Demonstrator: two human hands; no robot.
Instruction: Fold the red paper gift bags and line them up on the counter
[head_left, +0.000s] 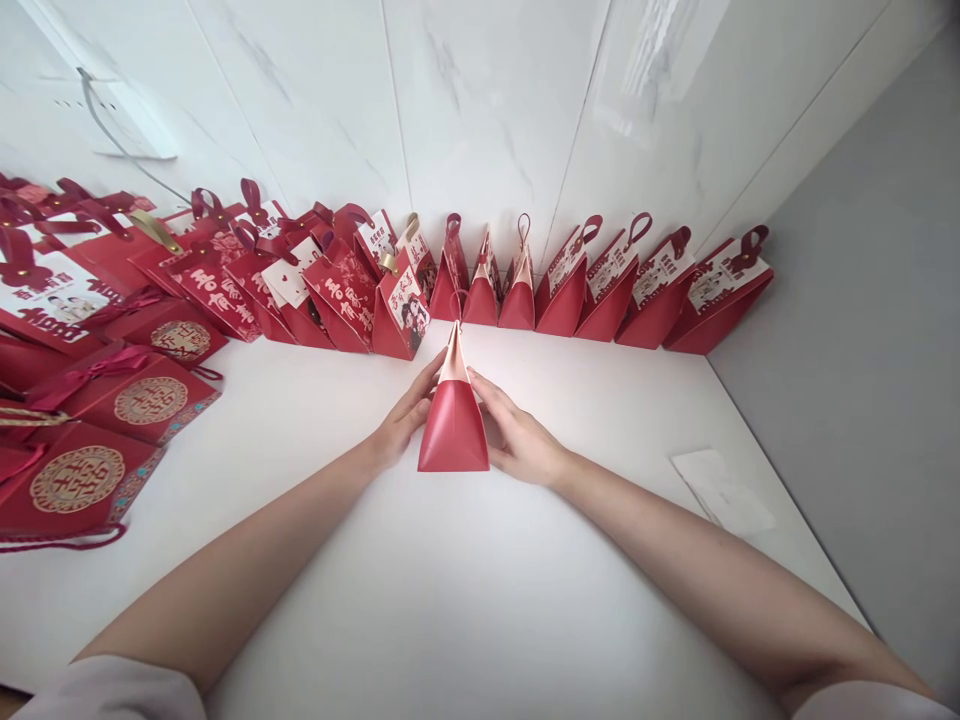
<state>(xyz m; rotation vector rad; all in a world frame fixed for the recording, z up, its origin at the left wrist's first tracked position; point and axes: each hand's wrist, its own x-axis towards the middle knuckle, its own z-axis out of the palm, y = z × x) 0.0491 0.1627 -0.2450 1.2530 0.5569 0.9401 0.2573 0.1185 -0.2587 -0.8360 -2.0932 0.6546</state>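
Note:
A red gift box (454,428) with a pale pink upper fold and a thin loop at its peak stands upright on the white table, one narrow side toward me. My left hand (407,420) presses on its left face, and my right hand (517,425) on its right face, so the box sits between both palms. Fingers of both hands lie along the sloping sides; some fingertips are hidden behind the box. Just beyond it, a row of similar red boxes (517,300) with loops lines the wall.
More red boxes (341,300) crowd the back left. Nearer, boxes with round gold emblems (79,478) and cords stack at the left edge. A folded white tissue (724,490) lies on the right of the white table (487,600). Behind rises a marbled wall (480,110).

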